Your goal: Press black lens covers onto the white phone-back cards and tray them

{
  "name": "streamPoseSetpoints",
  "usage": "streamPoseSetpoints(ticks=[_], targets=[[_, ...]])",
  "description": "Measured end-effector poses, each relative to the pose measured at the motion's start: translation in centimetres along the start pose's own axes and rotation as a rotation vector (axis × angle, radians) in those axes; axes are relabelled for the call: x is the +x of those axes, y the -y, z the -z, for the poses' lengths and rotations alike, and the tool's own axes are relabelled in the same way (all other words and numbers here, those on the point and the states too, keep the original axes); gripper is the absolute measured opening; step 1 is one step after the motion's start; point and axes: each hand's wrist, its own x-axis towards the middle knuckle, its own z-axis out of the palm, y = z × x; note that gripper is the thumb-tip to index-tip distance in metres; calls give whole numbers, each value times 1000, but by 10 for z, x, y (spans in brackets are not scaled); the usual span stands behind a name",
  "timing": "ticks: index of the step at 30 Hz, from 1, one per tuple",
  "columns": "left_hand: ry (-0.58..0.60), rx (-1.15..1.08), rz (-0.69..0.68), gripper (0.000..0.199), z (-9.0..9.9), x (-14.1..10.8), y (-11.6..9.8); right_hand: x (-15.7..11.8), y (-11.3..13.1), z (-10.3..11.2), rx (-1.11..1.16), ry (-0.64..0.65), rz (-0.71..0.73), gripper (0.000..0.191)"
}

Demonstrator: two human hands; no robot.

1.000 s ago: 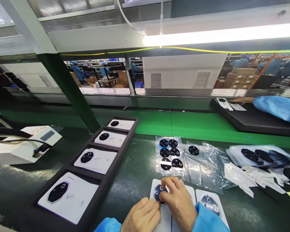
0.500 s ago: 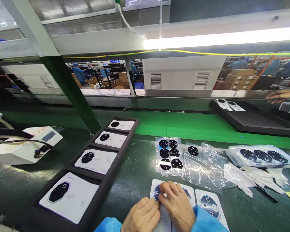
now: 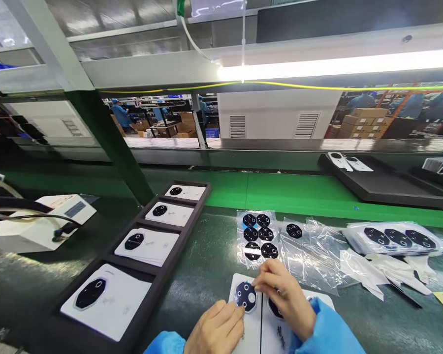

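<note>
A white plate (image 3: 239, 319) with a dark blue, ringed octagonal disc (image 3: 245, 297) lies at the bottom centre. My left hand (image 3: 217, 327) rests on its lower left part, fingers bent together, fingertips at the disc's lower edge. My right hand (image 3: 282, 292) is at the disc's upper right edge, thumb and fingers pinched; whatever is between them is too small to tell. Beneath that hand lies a second white plate (image 3: 271, 334), its dark disc partly hidden. Part of another plate (image 3: 327, 299) shows beyond my right wrist. A clear sheet (image 3: 257, 265) with several black discs lies above the plates.
A long black tray (image 3: 169, 253) with four compartments of white plates stands to the left. Clear film (image 3: 310, 260), stacked disc sheets (image 3: 358, 241) and torn white paper (image 3: 362, 275) lie to the right. Further back are a black tray (image 3: 384, 187) and a slanted green post (image 3: 110, 147).
My right hand has moved slightly right and up, uncovering the disc on the left plate. My left hand stays nearly in place. Another person's hand at the far right is gone from view.
</note>
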Motion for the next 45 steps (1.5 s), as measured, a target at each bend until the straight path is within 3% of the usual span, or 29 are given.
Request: streamPoseSetpoints(ticks=[6, 11, 21, 29, 33, 38, 41, 45], targets=[[20, -58, 78, 38, 2, 1, 2, 4, -2, 18, 545, 86, -467, 50], [60, -42, 179, 37, 5, 1, 7, 5, 5, 13, 692, 18, -600, 55], [-73, 1, 169, 35, -15, -13, 6, -2, 0, 6, 482, 17, -351, 38], [-109, 55, 143, 39, -16, -10, 6, -8, -3, -5, 559, 29, -474, 22], [-98, 69, 96, 43, -13, -9, 6, -7, -6, -10, 273, 11, -297, 16], [25, 117, 17, 47, -1, -1, 9, -1, 1, -18, -7, -18, -105, 19], [15, 120, 20, 48, -2, -1, 9, 2, 3, -31, -113, -38, -3, 25], [-54, 104, 75, 46, -12, -9, 6, 0, -5, -54, -274, -188, 140, 23]])
